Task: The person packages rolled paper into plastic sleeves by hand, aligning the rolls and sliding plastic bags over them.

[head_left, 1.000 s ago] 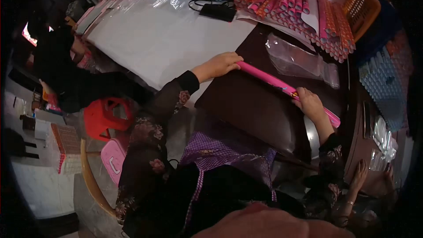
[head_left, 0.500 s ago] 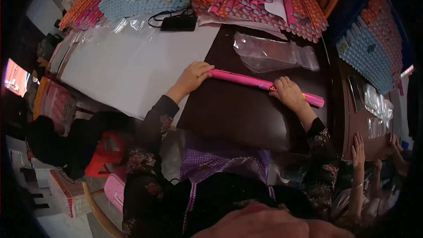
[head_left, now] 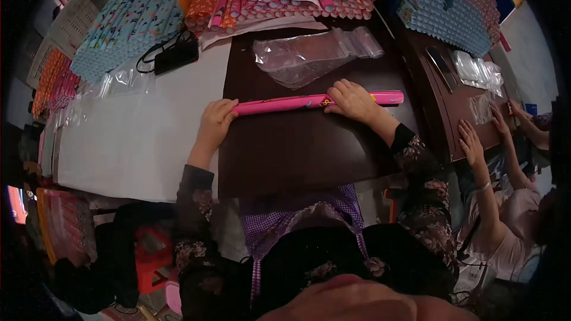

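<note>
A pink roll of wrapping paper (head_left: 285, 103) with small coloured prints lies crosswise over the dark tabletop in front of me. My left hand (head_left: 217, 117) is closed around its left end. My right hand (head_left: 352, 101) grips it right of the middle, thumb on the near side and fingers over the top. The roll's right end sticks out past that hand. Just beyond the roll lie clear plastic sleeves (head_left: 306, 53), not touched by either hand.
Stacked orange and pink rolls (head_left: 279, 0) stand at the back, with blue patterned rolls (head_left: 128, 27) to the left. A black device with a cable (head_left: 176, 57) lies on the white sheet (head_left: 137, 148). At right are another person's hands (head_left: 471, 142) and a phone (head_left: 441, 69).
The view has turned to the right, so the table contents appear shifted left. The roll, slanted down to the right before, now rises slightly that way. Both hands still hold it.
</note>
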`<state>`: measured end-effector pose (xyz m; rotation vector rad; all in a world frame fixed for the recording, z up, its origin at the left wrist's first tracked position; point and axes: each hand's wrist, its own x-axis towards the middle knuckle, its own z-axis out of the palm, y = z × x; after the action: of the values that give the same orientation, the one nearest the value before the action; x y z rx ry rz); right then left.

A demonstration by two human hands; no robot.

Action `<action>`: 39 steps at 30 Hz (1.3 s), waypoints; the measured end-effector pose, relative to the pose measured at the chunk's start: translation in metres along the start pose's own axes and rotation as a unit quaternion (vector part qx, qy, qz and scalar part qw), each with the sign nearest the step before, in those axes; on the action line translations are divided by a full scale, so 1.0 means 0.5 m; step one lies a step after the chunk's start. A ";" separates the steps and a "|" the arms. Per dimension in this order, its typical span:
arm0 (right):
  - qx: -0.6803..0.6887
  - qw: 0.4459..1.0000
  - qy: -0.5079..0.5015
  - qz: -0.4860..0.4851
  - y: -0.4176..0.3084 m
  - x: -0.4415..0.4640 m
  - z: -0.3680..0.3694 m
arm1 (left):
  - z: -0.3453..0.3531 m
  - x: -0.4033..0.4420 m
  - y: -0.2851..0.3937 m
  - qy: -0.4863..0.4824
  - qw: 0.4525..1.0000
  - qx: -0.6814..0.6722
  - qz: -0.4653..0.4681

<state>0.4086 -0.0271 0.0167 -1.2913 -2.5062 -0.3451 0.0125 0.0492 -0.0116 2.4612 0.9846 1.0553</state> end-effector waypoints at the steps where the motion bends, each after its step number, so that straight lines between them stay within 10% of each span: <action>1: -0.002 1.000 0.000 0.001 -0.002 -0.001 0.001 | -0.002 0.000 0.003 -0.002 1.000 0.000 -0.014; 39: -0.015 0.984 0.173 0.040 -0.034 0.000 -0.007 | 0.009 -0.002 -0.011 0.026 0.994 0.096 0.044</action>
<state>0.3949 -0.0379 0.0187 -1.2183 -2.1610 -0.5390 0.0128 0.0525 -0.0181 2.6657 1.0457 1.1042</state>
